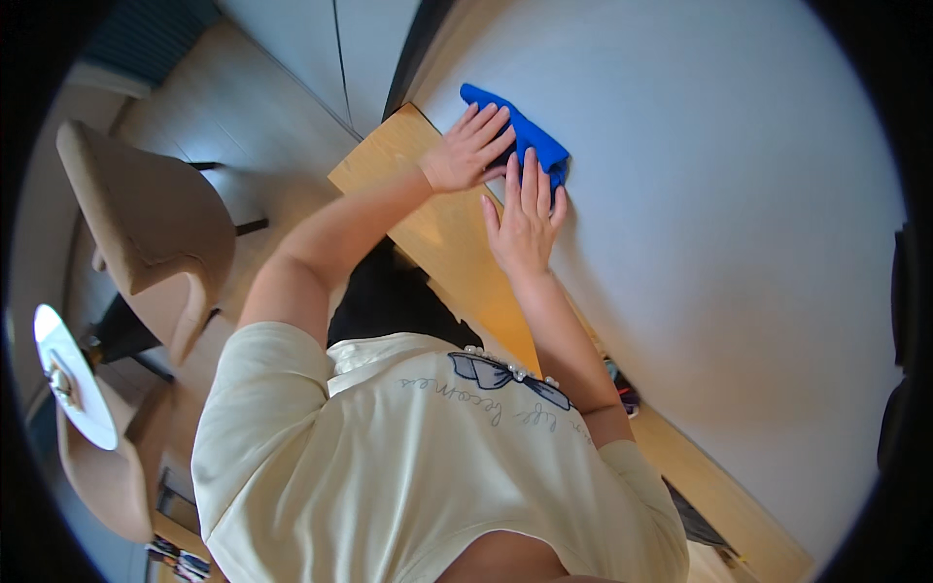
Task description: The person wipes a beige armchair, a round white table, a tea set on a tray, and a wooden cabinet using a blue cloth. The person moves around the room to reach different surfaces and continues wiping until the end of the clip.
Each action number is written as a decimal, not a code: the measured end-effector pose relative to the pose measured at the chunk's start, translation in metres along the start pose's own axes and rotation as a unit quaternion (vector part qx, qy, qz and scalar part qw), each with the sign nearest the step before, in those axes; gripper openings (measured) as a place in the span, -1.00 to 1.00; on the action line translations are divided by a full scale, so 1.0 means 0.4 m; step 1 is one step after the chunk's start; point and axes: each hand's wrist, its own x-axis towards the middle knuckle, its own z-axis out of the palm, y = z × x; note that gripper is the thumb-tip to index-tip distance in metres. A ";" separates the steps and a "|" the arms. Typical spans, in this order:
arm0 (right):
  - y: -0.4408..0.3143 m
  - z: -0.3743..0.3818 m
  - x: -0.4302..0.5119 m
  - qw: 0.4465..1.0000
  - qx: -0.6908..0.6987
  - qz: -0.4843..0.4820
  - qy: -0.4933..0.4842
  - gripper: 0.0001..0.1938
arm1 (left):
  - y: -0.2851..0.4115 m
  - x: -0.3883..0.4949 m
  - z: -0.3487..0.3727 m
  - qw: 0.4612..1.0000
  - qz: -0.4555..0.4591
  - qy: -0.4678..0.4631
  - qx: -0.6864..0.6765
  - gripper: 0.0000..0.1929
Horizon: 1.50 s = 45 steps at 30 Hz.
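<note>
A folded blue cloth [536, 135] lies against the white wall surface [714, 189], just past the end of a wooden ledge [437, 233]. My left hand [470, 149] presses on the cloth's left part, back of the hand up, fingers stretched over it. Close beside it, my right hand [526, 226] has its fingertips on the cloth's lower right part, its thumb held out to the left. Both palms are hidden, as is the part of the cloth under the fingers. The left forearm looks slightly blurred.
Left of me stands a beige upholstered chair [157, 211], with a second beige chair [109, 481] lower down. A white round disc [69, 379] is near them. White panels [306, 55] rise beyond the ledge. Small items [625, 397] sit by my right elbow.
</note>
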 end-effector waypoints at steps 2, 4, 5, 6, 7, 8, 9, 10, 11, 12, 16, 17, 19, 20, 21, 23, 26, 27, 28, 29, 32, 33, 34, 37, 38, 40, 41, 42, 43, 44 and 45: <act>-0.005 -0.010 -0.020 0.996 0.058 0.029 0.065 -0.43 | -0.006 0.029 -0.054 0.994 0.092 -0.018 0.047 -0.38; -0.003 -0.014 -0.036 0.978 0.169 0.083 0.091 -0.43 | 0.002 0.092 -0.120 0.972 0.178 -0.088 0.122 -0.42; -0.009 -0.014 -0.047 0.959 0.225 0.127 0.120 -0.43 | 0.018 0.126 -0.152 0.952 0.232 -0.125 0.156 -0.44; 0.001 -0.007 -0.059 0.944 0.257 0.140 0.153 -0.42 | 0.046 0.155 -0.169 0.931 0.283 -0.144 0.179 -0.45; -0.008 0.001 -0.072 0.922 0.298 0.168 0.179 -0.43 | 0.067 0.182 -0.185 0.904 0.330 -0.159 0.221 -0.46; -0.013 0.014 -0.083 0.897 0.334 0.203 0.207 -0.43 | 0.085 0.212 -0.188 0.876 0.381 -0.153 0.254 -0.47; -0.025 0.027 -0.097 0.866 0.368 0.241 0.240 -0.43 | 0.105 0.231 -0.186 0.844 0.428 -0.142 0.291 -0.47; -0.047 0.040 -0.111 0.846 0.390 0.273 0.242 -0.40 | 0.125 0.241 -0.183 0.828 0.457 -0.140 0.294 -0.43; -0.067 0.057 -0.115 0.797 0.432 0.325 0.270 -0.38 | 0.142 0.248 -0.168 0.819 0.470 -0.183 0.275 -0.42; -0.086 0.077 -0.105 0.741 0.469 0.371 0.305 -0.37 | 0.157 0.248 -0.150 0.806 0.475 -0.228 0.269 -0.41; -0.169 0.149 0.021 0.531 0.533 0.507 0.421 -0.35 | 0.140 0.244 -0.104 0.752 0.537 -0.281 0.258 -0.40; -0.179 0.161 0.060 0.432 0.581 0.525 0.448 -0.37 | 0.121 0.249 -0.101 0.725 0.543 -0.314 0.284 -0.40; -0.193 0.171 0.124 0.265 0.685 0.553 0.394 -0.39 | 0.071 0.255 -0.125 0.686 0.583 -0.307 0.310 -0.39; -0.196 0.168 0.148 0.229 0.709 0.548 0.379 -0.41 | 0.047 0.261 -0.145 0.664 0.596 -0.306 0.332 -0.39; -0.198 0.161 0.164 0.219 0.712 0.540 0.392 -0.42 | 0.031 0.269 -0.156 0.642 0.624 -0.285 0.342 -0.38; -0.192 0.146 0.164 0.201 0.718 0.543 0.387 -0.44 | 0.033 0.276 -0.157 0.648 0.651 -0.229 0.322 -0.40; -0.161 0.146 0.119 0.050 0.688 0.525 0.499 -0.48 | 0.117 0.253 -0.095 0.615 0.656 -0.282 0.334 -0.43; -0.143 0.157 0.101 0.053 0.643 0.532 0.549 -0.48 | 0.158 0.250 -0.057 0.610 0.652 -0.307 0.329 -0.44; -0.125 0.172 0.085 0.022 0.646 0.546 0.534 -0.49 | 0.201 0.238 -0.021 0.606 0.665 -0.289 0.327 -0.44; -0.111 0.190 0.077 0.023 0.633 0.543 0.551 -0.49 | 0.231 0.228 0.009 0.611 0.680 -0.256 0.314 -0.44; -0.085 0.249 0.077 0.034 0.600 0.537 0.592 -0.48 | 0.260 0.210 0.032 0.557 0.677 -0.289 0.384 -0.43; -0.082 0.265 0.084 0.043 0.589 0.536 0.603 -0.48 | 0.253 0.206 0.025 0.571 0.665 -0.272 0.397 -0.43; -0.094 0.273 0.086 0.056 0.572 0.526 0.627 -0.47 | 0.243 0.206 0.014 0.585 0.662 -0.322 0.340 -0.45; -0.086 0.297 0.042 -0.013 0.664 0.507 0.550 -0.44 | 0.245 0.191 0.009 0.581 0.644 -0.378 0.323 -0.45; -0.082 0.298 0.019 0.011 0.634 0.531 0.562 -0.42 | 0.264 0.181 0.029 0.577 0.669 -0.344 0.318 -0.45; -0.010 0.336 -0.072 0.035 0.558 0.626 0.543 -0.41 | 0.333 0.140 0.108 0.583 0.714 -0.281 0.266 -0.47; 0.026 0.358 -0.124 0.052 0.554 0.611 0.563 -0.40 | 0.370 0.142 0.149 0.576 0.727 -0.263 0.267 -0.48; 0.061 0.382 -0.179 0.058 0.535 0.614 0.578 -0.40 | 0.411 0.119 0.192 0.576 0.728 -0.261 0.265 -0.48; 0.073 0.402 -0.203 0.033 0.491 0.603 0.627 -0.42 | 0.444 0.074 0.226 0.573 0.727 -0.261 0.273 -0.49; 0.086 0.422 -0.224 0.032 0.510 0.595 0.621 -0.43 | 0.457 0.059 0.252 0.589 0.731 -0.245 0.241 -0.49; 0.090 0.438 -0.223 0.028 0.480 0.592 0.647 -0.46 | 0.458 0.050 0.266 0.579 0.718 -0.268 0.278 -0.49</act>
